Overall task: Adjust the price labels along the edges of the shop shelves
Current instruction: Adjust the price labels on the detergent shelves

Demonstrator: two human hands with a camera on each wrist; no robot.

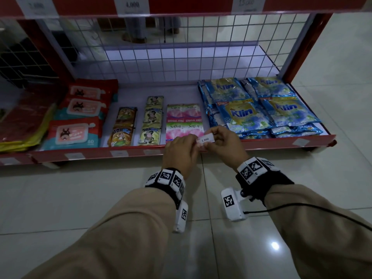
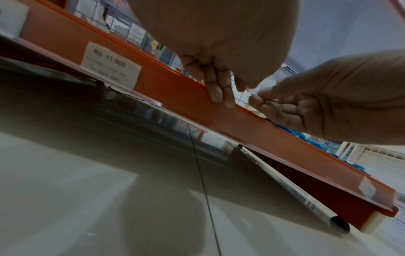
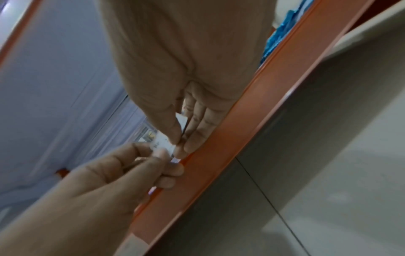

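Observation:
A small white price label (image 1: 205,139) printed "2.000" is held just above the red front edge (image 1: 261,142) of the bottom shelf. My left hand (image 1: 196,141) pinches its left end and my right hand (image 1: 213,137) pinches its right end. In the right wrist view the right thumb and fingers (image 3: 192,138) hold the label (image 3: 163,140) against the orange-red edge strip (image 3: 241,129), and the left hand (image 3: 109,181) grips it from below. Seen from the left wrist, the left fingers (image 2: 219,93) touch the strip (image 2: 263,131) beside the label (image 2: 260,87).
The shelf carries wet-wipe packs (image 1: 74,133), Top Ice sachets (image 1: 122,127), pink Soffell sachets (image 1: 184,123) and blue Klin bags (image 1: 247,115). Other labels sit on the edge strip (image 1: 118,153) (image 1: 300,141) and on the shelf above (image 1: 131,6). Shiny floor tiles (image 1: 80,208) lie below.

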